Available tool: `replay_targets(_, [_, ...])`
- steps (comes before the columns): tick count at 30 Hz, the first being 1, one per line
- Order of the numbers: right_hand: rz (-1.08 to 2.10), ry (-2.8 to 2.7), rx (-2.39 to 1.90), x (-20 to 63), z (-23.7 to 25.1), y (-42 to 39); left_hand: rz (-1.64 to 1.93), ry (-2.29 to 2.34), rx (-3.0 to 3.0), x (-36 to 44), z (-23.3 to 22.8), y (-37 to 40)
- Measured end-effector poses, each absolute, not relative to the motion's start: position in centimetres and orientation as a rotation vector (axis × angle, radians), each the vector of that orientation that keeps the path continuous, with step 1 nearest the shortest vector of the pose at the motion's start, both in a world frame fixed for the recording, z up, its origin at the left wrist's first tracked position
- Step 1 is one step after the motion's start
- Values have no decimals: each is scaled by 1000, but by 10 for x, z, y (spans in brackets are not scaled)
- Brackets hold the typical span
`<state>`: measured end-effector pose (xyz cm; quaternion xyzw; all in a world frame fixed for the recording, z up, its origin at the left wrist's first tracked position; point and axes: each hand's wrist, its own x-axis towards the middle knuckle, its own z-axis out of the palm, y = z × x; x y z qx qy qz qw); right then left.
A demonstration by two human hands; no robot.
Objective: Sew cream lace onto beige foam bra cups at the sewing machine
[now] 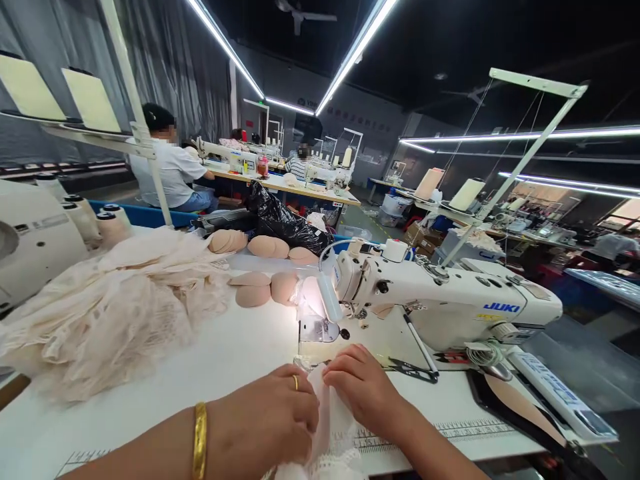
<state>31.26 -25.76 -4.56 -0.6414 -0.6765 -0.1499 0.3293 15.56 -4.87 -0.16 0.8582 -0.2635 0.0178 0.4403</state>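
Note:
My left hand, with a ring and a gold bracelet, is closed on a white lace-edged fabric piece near the table's front edge. My right hand pinches the same fabric from its right side. The fabric's lower end hangs toward me, partly out of view. Just beyond my fingers is the metal needle plate of a white sewing machine, its lamp lit. Beige bra cups lie on the table left of the needle area. Thread scissors rest right of my right hand.
A big heap of cream lace fabric covers the left of the white table. More beige cups and a black plastic bag lie behind. A ruler strip runs along the front edge. A co-worker sits at back left.

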Motion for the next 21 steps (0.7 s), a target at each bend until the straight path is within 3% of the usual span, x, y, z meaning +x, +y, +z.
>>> replay_targets(2, [-639, -1977, -1729, 339, -42, -244, 14, -834, 2429, 182, -2, -42])
replay_targets(5, [-721, -2064, -1794, 366, -49, -227, -119, -892, 2645, 222, 0, -30])
replay_targets(8, [-635, -1962, -1843, 377, -57, -226, -252, -822, 2673, 246, -1, -22])
replay_targets(13, [-359, -1832, -1866, 374, -53, -243, -110, -727, 2594, 250, -15, -24])
replay_targets(21, [-364, -1745, -2025, 379, -56, -244, -38, -652, 2588, 254, -22, -37])
